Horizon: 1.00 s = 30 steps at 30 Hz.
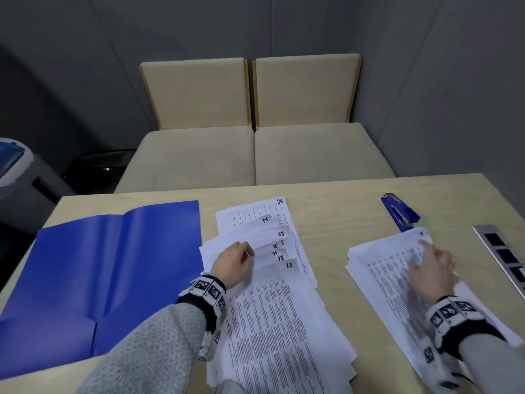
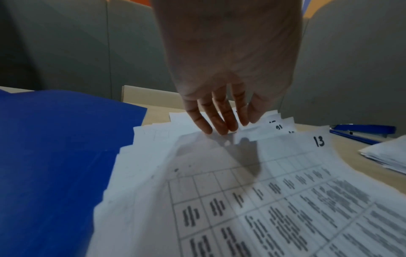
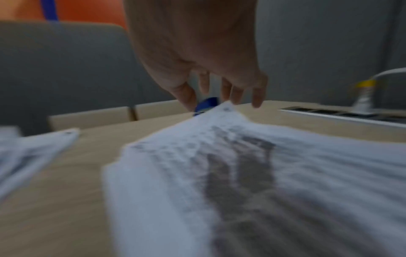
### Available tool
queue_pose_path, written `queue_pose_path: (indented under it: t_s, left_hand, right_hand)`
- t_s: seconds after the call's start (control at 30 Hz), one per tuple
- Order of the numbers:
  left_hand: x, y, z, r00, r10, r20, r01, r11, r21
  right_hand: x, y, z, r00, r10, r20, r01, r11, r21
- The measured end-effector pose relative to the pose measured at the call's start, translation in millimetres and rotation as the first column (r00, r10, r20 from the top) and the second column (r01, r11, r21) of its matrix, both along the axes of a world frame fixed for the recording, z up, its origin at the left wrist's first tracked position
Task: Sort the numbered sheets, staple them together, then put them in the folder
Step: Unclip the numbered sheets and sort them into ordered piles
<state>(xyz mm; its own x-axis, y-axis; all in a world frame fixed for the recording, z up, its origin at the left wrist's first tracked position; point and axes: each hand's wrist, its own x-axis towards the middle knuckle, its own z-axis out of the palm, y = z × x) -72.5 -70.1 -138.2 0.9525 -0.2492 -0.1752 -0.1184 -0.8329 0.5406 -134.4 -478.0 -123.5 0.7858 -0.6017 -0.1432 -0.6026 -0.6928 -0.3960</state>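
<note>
Right, fanned sheets (image 1: 272,251) mid-desk, corners showing 24, 14, 23, 15, 21, 18 and 13 on top. Left hand (image 1: 233,263) down on their far left part, fingers (image 2: 216,120) straight and close together, tips pressing the paper, nothing gripped. Open blue folder (image 1: 113,268) just beside that pile on the left, near edges almost touching, its near corner running past the front edge of the desk (image 1: 335,223). Second pile of sheets (image 1: 397,280) to the right, a bare strip of wood between the two piles. Right hand (image 1: 431,268) over this pile near its far corner, blurred, fingers (image 3: 257,93) spread and pointing down, loosely extended, holding nothing that shows. Blue stapler (image 1: 400,213) just beyond that far corner, paper edge close against it. Metal socket strip (image 1: 500,257) along the right edge, a plug (image 3: 363,97) standing in it. Bare wood between stapler and fanned pile. Beyond the far edge, two beige seats (image 1: 255,155) against grey walls (image 1: 71,66).
</note>
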Motion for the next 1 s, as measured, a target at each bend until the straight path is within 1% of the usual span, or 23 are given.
queue_pose_path:
  t_s: [0.07, 0.1, 0.13, 0.17, 0.2, 0.23, 0.27, 0.3, 0.33, 0.4, 0.47, 0.57, 0.67, 0.77, 0.87, 0.93, 1.0]
  left_hand:
    - [-3, 3, -5, 0.999, -0.046, 0.010, 0.046, 0.999, 0.016]
    - [-4, 3, -7, 0.998, -0.056, 0.020, 0.055, 0.998, 0.014]
    - [-5, 3, -9, 0.998, -0.060, 0.019, 0.060, 0.998, 0.010]
    - [-5, 3, -11, 0.998, -0.068, 0.014, 0.068, 0.998, 0.004]
    - [-6, 3, -13, 0.997, -0.078, 0.006, 0.078, 0.997, 0.001]
    - [-6, 2, -15, 0.996, -0.089, 0.000, 0.089, 0.996, 0.002]
    - [-7, 2, -15, 0.995, -0.103, 0.000, 0.103, 0.995, 0.006]
    - [-8, 1, -17, 0.993, -0.120, 0.013, 0.120, 0.993, 0.009]
    - [-9, 0, -17, 0.990, -0.140, 0.034, 0.139, 0.990, 0.015]
    - [-10, -1, -18, 0.981, -0.180, 0.073, 0.178, 0.984, 0.028]
    - [-11, -2, -19, 0.979, -0.185, 0.089, 0.184, 0.983, 0.015]
    - [-10, -3, -19, 0.985, -0.140, 0.101, 0.142, 0.990, -0.018]
    - [-5, -6, -17, 0.996, -0.077, 0.053, 0.080, 0.995, -0.058]
    - [3, -5, -16, 0.999, -0.043, -0.029, 0.041, 0.997, -0.071]
    - [9, -3, -17, 0.996, -0.029, -0.088, 0.021, 0.996, -0.088]
    - [12, 0, -17, 0.997, -0.034, -0.065, 0.030, 0.998, -0.062]
    - [13, 1, -16, 0.997, -0.071, -0.025, 0.070, 0.997, -0.018]
  right_hand:
    - [7, 48, -3, 0.985, 0.129, 0.111, -0.145, 0.977, 0.158]
    - [8, 75, -6, 0.970, 0.163, 0.182, -0.209, 0.938, 0.276]
    - [6, 103, -7, 0.963, 0.149, 0.226, -0.233, 0.883, 0.408]
    - [5, 129, -8, 0.963, 0.139, 0.232, -0.245, 0.815, 0.526]
    - [4, 150, -14, 0.958, 0.167, 0.231, -0.274, 0.767, 0.580]
    - [5, 166, -21, 0.948, 0.226, 0.224, -0.317, 0.742, 0.591]
    - [6, 178, -27, 0.936, 0.295, 0.190, -0.349, 0.735, 0.581]
    - [8, 186, -33, 0.923, 0.354, 0.148, -0.375, 0.752, 0.541]
    - [9, 191, -37, 0.919, 0.379, 0.107, -0.380, 0.784, 0.490]
    - [12, 197, -38, 0.931, 0.347, 0.110, -0.359, 0.825, 0.436]
    - [12, 199, -39, 0.937, 0.302, 0.174, -0.348, 0.839, 0.419]
    - [11, 196, -41, 0.945, 0.229, 0.234, -0.315, 0.827, 0.465]
    - [6, 193, -39, 0.958, 0.183, 0.222, -0.277, 0.793, 0.542]
    - [4, 191, -37, 0.957, 0.169, 0.236, -0.277, 0.772, 0.572]
    - [5, 186, -39, 0.948, 0.196, 0.251, -0.305, 0.786, 0.538]
    - [6, 183, -39, 0.940, 0.230, 0.252, -0.332, 0.785, 0.522]
    - [5, 182, -38, 0.935, 0.246, 0.256, -0.349, 0.773, 0.530]
